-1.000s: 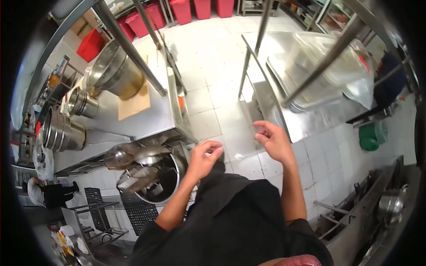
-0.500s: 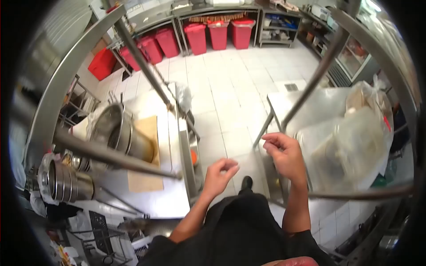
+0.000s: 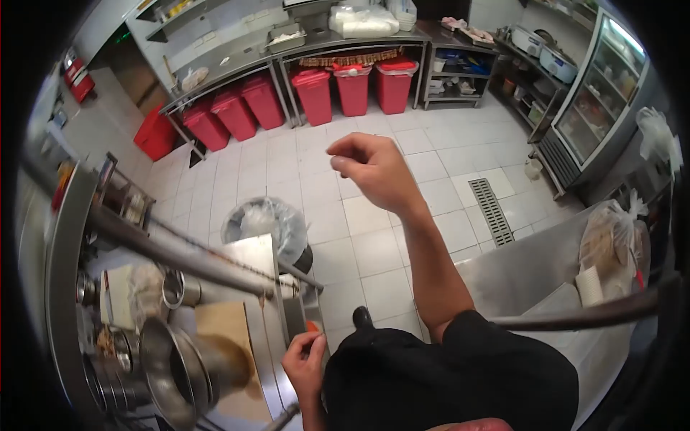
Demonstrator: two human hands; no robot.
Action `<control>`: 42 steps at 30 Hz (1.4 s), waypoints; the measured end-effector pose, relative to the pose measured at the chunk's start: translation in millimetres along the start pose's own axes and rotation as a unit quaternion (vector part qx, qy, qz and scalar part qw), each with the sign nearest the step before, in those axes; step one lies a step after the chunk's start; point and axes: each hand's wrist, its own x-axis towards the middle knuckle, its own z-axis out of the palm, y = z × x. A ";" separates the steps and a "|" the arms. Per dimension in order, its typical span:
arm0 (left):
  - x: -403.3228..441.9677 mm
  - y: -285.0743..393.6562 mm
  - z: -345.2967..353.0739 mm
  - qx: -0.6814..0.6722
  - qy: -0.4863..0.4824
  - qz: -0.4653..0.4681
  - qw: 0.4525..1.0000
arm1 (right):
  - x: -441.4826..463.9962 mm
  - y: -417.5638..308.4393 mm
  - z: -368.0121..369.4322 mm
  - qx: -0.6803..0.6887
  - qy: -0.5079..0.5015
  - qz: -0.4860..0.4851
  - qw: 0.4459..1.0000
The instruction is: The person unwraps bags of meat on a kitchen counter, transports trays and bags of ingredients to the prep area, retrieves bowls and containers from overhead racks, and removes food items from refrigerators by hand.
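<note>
On the left, the near table (image 3: pixel 257 253) is showing smooth, shiny metal, and a flat sheet of brown cardboard (image 3: pixel 223 320) is lying on it. A wide, round steel pot (image 3: pixel 154 348) with a curved rim is standing beside the cardboard, its wall catching dull light. A thick, round metal bar (image 3: pixel 180 255) is slanting across above this table. Past its far end, a bin (image 3: pixel 287 237) is wearing a thin, crinkled clear plastic liner. Farther off, tapering red plastic bins (image 3: pixel 313 100) are standing in a row under a metal counter (image 3: pixel 251 57). Glossy square tiles are covering the floor (image 3: pixel 338 258), with a slotted drain grate (image 3: pixel 491 212) running through them on the right.

The left hand (image 3: pixel 305 363) is hanging low just beside the left table's right edge; whether it is touching the edge, I cannot tell. Its fingers are bending loosely, with thumb and forefinger apart. The right arm is stretching forward, and the right hand (image 3: pixel 374 172) is hovering over the floor, palm turning left, fingers curling softly and the thumb leaving a small gap.
</note>
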 end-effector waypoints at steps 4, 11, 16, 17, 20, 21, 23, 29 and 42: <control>69.8 17.9 19.0 -0.060 -0.034 -0.066 0.995 | 48.2 43.5 -26.3 -0.020 0.033 0.011 0.999; 191.4 36.3 64.9 -0.081 -0.084 -0.030 0.993 | 66.5 89.3 -158.5 -0.107 0.208 0.093 0.968; 285.7 13.9 102.1 0.036 -0.017 0.037 0.999 | 84.7 163.3 -225.7 -0.110 0.276 0.181 0.938; 301.1 17.8 108.6 0.032 0.010 0.027 0.999 | 96.2 179.2 -231.2 -0.096 0.254 0.199 0.942; 341.6 26.5 125.3 0.023 0.078 0.017 0.997 | 155.1 225.2 -243.3 -0.070 0.187 0.226 0.954; 351.9 24.2 126.1 0.025 0.098 0.023 0.995 | 178.9 237.2 -238.1 -0.066 0.157 0.218 0.961; 368.0 25.9 132.9 0.026 0.138 0.017 0.990 | 228.2 251.0 -218.3 -0.070 0.094 0.210 0.971; 406.2 14.0 151.4 0.047 0.208 -0.051 0.976 | 371.1 289.2 -102.7 -0.004 -0.133 0.151 0.980; 645.5 37.0 113.8 0.075 0.203 0.040 0.976 | 496.1 467.6 -52.9 -0.124 -0.126 0.256 0.950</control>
